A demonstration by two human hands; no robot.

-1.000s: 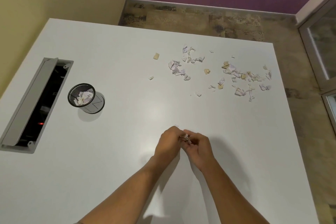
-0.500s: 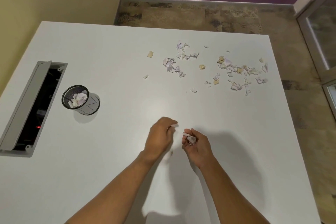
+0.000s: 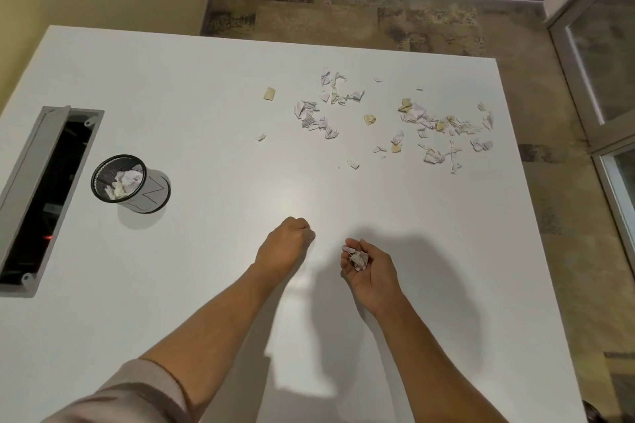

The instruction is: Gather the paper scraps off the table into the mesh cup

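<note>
A black mesh cup [image 3: 103, 172] stands at the table's left with crumpled paper inside it. Several white, lilac and tan paper scraps [image 3: 422, 124] lie scattered over the far right of the white table [image 3: 206, 86]. My right hand [image 3: 369, 271] is cupped palm-up near the table's middle, holding a small wad of scraps [image 3: 358, 257]. To its left, my left hand [image 3: 287, 245] is closed in a loose fist, knuckles up, over the tabletop; whether it holds a scrap is hidden.
A grey cable hatch [image 3: 41, 196] is open in the table's left edge, just beside the cup. Beyond the far edge lies a patterned floor [image 3: 343, 21]. A glass door [image 3: 604, 55] stands at the right.
My hands were together with scraps between them; they have moved apart. The right hand turned palm-up with the wad, and the left drew away to the left.
</note>
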